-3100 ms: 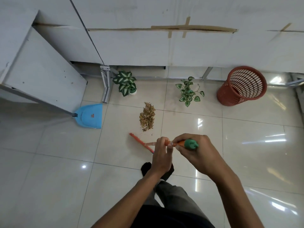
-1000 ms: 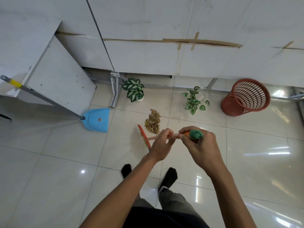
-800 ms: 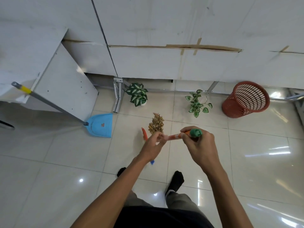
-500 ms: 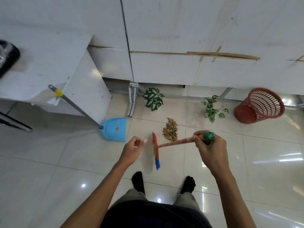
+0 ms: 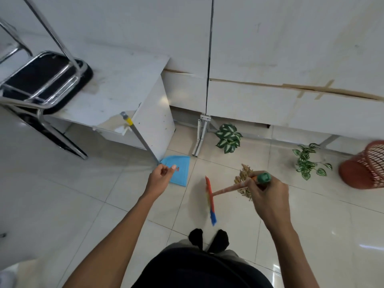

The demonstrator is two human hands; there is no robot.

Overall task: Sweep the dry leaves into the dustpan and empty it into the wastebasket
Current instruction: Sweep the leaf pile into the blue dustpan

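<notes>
**Now: broom in one hand, the other free by the dustpan**

The right hand (image 5: 268, 196) grips the green-capped top of the orange-handled broom (image 5: 228, 189), whose red and blue bristle head (image 5: 210, 201) rests on the tiled floor just right of the flat blue plastic dustpan (image 5: 180, 173). The left hand (image 5: 161, 177) hovers over the dustpan's near corner, fingers loosely curled and holding nothing. The small pile of dry brown leaves (image 5: 243, 176) lies on the floor right of the dustpan, beyond the broom head. The red mesh plastic wastebasket (image 5: 365, 167) stands far right of the dustpan, well apart. The dustpan's long grey metal handle (image 5: 139, 136) leans up against a white cabinet (image 5: 116, 94).
</notes>
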